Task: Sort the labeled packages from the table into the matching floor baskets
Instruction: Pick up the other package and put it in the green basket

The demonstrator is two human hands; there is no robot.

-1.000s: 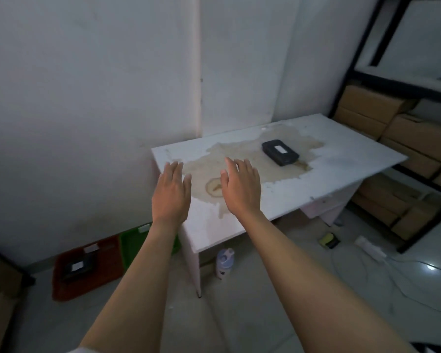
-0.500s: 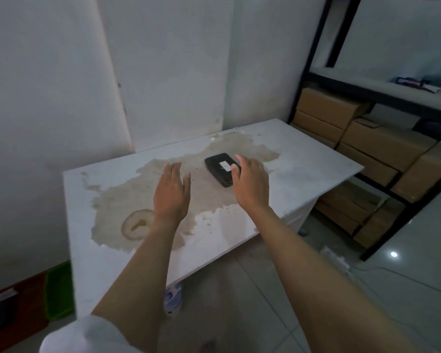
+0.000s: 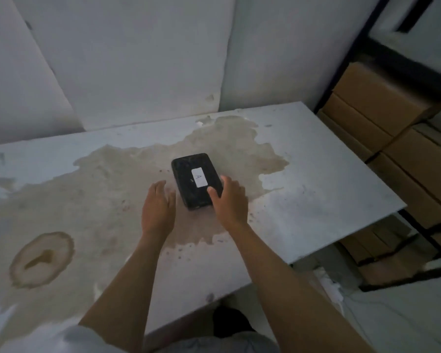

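Observation:
A black package (image 3: 189,174) with a white label marked "A" lies flat on the stained white table (image 3: 316,189). My right hand (image 3: 228,200) rests against the package's right side, thumb on its top near the label, fingers along its right edge. My left hand (image 3: 158,207) hovers open just left of the package's near corner, fingers apart, holding nothing. No floor baskets are in view.
Stacked cardboard boxes (image 3: 382,105) fill a black metal shelf (image 3: 351,62) to the right of the table. A white wall stands behind the table. A brown ring stain (image 3: 41,258) marks the table's left part. Pale floor shows at the lower right.
I have come up close to the table. Both hands moved forward to the package; my right hand now touches its right side, my left is beside it. The baskets left the view.

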